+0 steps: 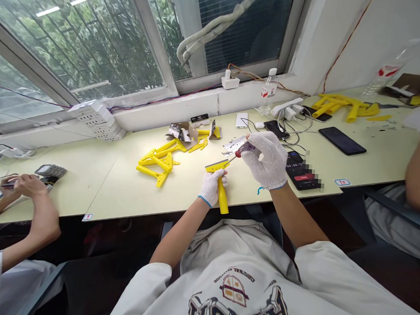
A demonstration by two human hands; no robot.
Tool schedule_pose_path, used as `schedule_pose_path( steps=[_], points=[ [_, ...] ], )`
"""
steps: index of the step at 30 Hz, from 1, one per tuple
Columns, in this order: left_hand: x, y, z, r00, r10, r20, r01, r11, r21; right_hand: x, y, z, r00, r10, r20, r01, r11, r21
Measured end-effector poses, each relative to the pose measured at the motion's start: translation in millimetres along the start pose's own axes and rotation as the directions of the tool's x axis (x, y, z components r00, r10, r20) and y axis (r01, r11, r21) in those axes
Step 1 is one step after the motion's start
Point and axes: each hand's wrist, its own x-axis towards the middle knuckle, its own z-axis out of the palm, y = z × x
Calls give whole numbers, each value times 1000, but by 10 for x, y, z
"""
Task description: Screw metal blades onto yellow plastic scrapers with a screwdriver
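Note:
In a white knit glove, my left hand (211,186) is closed around a yellow scraper (223,199) near the table's front edge. A grey blade strip runs along the scraper's head, and its handle points down toward me. My right hand (267,159), also gloved, grips a screwdriver (244,149) with a dark red handle. Its shaft slants down to the left and its tip is at the scraper's head. Behind the hands lie blade strips (235,144) and small dark screws. To the left is a pile of yellow scraper parts (159,161).
An opened cardboard box (186,135) stands behind the pile. Phones (342,140), cables, a power strip (289,107) and a water bottle (268,90) occupy the right side. More yellow parts (337,106) lie farther right. Co-workers sit on both sides; one person's hands (24,185) are at left.

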Motion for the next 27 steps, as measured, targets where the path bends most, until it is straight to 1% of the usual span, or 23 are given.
schedule_pose_path(
  steps=[3,7,12,16,18,21,25,27],
  points=[
    [16,-20,-20,1000,3,-2,-3,1000,-3,8,-19,-8,999,-39,-6,39,999,3],
    [23,-22,-20,1000,5,0,-5,1000,-3,6,-36,-13,1000,-11,20,10,999,46],
    [-3,11,14,1000,-14,-15,14,1000,-11,1,-12,-6,1000,-13,14,14,999,-36],
    [-23,29,33,1000,-13,-15,12,1000,-7,3,6,3,1000,-22,-8,22,999,-23],
    [-22,26,30,1000,-9,-16,9,1000,-6,-8,12,2,1000,-24,-21,23,998,-52],
    [-6,5,10,1000,-9,-7,9,1000,-11,-36,13,-4,1000,-19,-3,19,996,-85],
    [21,-28,-22,1000,3,11,-3,1000,-6,-48,-9,-5,999,-31,26,30,999,37],
    [28,-36,-32,1000,5,12,-5,1000,-10,-36,-16,-3,999,-37,20,36,998,47]
  ],
)
